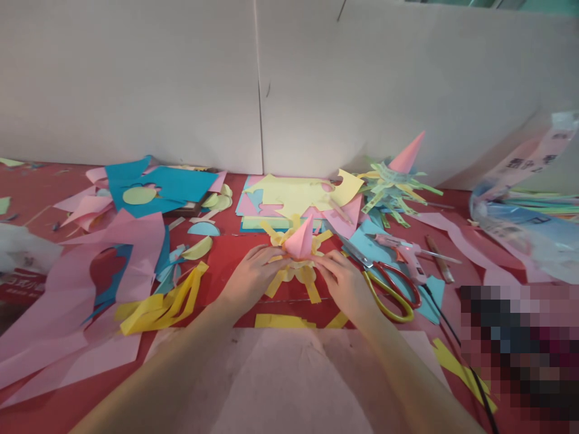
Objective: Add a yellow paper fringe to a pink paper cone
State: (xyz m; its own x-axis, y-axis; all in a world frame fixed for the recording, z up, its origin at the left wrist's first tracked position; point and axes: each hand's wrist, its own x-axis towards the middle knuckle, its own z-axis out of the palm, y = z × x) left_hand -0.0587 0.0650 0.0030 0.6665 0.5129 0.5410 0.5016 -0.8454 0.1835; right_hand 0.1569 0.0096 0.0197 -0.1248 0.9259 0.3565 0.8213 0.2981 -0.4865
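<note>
A small pink paper cone (299, 240) points upward from a ring of yellow paper strips (312, 289), the two together forming one paper craft. My left hand (253, 272) pinches its left side, fingertips at the cone's base. On the opposite side, the fingers of my right hand (346, 278) are closed at the base's edge. My fingertips partly hide where cone and strips meet. Just right of my right hand lie scissors (392, 289) with red and yellow handles. Behind them is a pink glue gun (409, 256).
A similar finished-looking craft (393, 187) with a pink cone stands at the back right. Cut paper sheets (289, 193) are stacked behind my hands. Yellow strips (167, 301) and pink paper (67, 301) lie left. A black cord (461, 352) runs along the right; a white wall (181, 90) rises behind.
</note>
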